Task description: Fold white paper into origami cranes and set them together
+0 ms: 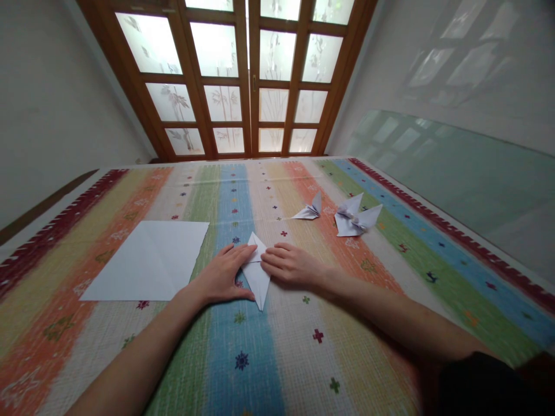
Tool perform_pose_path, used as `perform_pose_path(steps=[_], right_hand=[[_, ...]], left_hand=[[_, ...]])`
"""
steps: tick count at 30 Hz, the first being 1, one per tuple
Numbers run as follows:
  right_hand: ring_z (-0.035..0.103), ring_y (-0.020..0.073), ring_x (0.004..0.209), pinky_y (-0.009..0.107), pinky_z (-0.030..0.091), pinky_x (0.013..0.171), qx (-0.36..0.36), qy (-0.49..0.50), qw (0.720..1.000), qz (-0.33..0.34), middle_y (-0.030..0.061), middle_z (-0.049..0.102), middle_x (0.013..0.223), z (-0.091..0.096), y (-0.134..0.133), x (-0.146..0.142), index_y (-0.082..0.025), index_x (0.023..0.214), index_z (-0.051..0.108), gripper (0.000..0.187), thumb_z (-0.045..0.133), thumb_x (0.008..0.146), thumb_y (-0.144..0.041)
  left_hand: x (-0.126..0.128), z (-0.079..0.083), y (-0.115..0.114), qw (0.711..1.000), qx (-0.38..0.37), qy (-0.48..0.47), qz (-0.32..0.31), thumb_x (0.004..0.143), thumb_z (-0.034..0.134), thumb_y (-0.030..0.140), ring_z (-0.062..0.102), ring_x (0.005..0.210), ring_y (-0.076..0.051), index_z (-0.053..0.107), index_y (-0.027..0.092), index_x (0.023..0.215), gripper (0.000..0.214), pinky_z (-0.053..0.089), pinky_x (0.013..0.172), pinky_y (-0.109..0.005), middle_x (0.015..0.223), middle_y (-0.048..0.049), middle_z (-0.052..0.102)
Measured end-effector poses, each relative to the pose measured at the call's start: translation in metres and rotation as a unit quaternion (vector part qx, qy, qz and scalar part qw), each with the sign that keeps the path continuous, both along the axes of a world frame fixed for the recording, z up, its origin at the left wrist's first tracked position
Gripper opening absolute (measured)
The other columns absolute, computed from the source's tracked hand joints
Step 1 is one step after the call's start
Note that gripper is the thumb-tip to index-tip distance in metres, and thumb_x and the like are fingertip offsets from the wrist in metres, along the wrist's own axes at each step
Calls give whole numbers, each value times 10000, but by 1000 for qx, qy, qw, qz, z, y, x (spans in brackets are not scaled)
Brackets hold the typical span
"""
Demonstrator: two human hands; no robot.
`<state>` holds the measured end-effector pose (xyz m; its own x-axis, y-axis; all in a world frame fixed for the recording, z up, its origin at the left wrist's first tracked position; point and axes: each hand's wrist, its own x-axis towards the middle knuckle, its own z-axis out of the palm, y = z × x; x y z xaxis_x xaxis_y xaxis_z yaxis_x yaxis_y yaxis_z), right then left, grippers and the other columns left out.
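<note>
"Do those glazed wooden doors (245, 110) at the top of the frame give you your light?"

"They seem to; they glow. Below them the counter (307, 358), spread with a striped cloth (243, 387), gives me a broad surface to press against."

"And your hands, at the middle?"

"My left hand (223, 274) is spread out, fingers over the upper left edge of the folded paper (259, 283), thumb at its lower left edge. I'd say that brackets it against sliding."

"The other one?"

"My right hand (299, 267) meets it from the opposite side, fingers together and lightly bent, tips on the paper's right edge. My thumb is hidden, so I cannot tell whether I pinch or only press. Between them the narrow kite lies pointing up and down the frame."

"Why is the white sheet (147, 263) left of centre?"

"It's flat beside my left hand, probably to be near without crowding the folds."

"And right of centre?"

"One paper figure (310, 209) sits alone, with a bunched pair of figures (356, 218) farther right, set aside, I think, to leave my hands the middle."
</note>
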<state>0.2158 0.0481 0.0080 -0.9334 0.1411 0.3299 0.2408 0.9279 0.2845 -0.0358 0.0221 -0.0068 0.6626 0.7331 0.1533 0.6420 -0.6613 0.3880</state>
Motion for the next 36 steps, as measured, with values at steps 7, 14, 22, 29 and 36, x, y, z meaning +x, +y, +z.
perform_pose_path(steps=[7,14,22,29,36], right_hand=[[672,170,802,304,501,719,-151,228,961,-34,81,745,909,12,5,2,-172,955,685,206,480,969,-179],[603,116,595,228,479,535,-530,433,717,-132,3,672,689,37,1,-17,-190,787,698,154,633,842,-319],[592,86,557,211,489,521,-668,473,559,-132,0,672,711,27,0,-24,-182,862,712,229,684,768,-389],[598,103,558,207,497,483,-675,464,559,-131,-28,653,683,19,-5,-28,-185,1030,651,354,727,695,-273],[586,102,551,200,494,443,-658,480,563,-142,-28,643,712,21,-15,-36,-192,874,615,255,729,663,-277]], left_hand=[[-4,1,-1,981,-23,-189,42,672,695,700,458,1319,-367,356,184,1468,1007,336,1099,-524,1462,-200,456],[13,20,-7,866,-122,-450,181,778,711,432,678,861,-220,615,169,1182,491,539,777,-351,970,-92,715],[28,34,-14,780,-192,-549,233,711,744,341,553,532,-104,599,148,1092,451,453,539,-222,594,55,586],[33,35,-20,801,-210,-509,235,757,686,355,518,537,-109,572,159,1156,459,422,538,-225,585,68,524],[35,29,-25,843,-233,-426,230,773,659,433,536,591,-131,610,171,1153,464,416,490,-228,725,10,569]])
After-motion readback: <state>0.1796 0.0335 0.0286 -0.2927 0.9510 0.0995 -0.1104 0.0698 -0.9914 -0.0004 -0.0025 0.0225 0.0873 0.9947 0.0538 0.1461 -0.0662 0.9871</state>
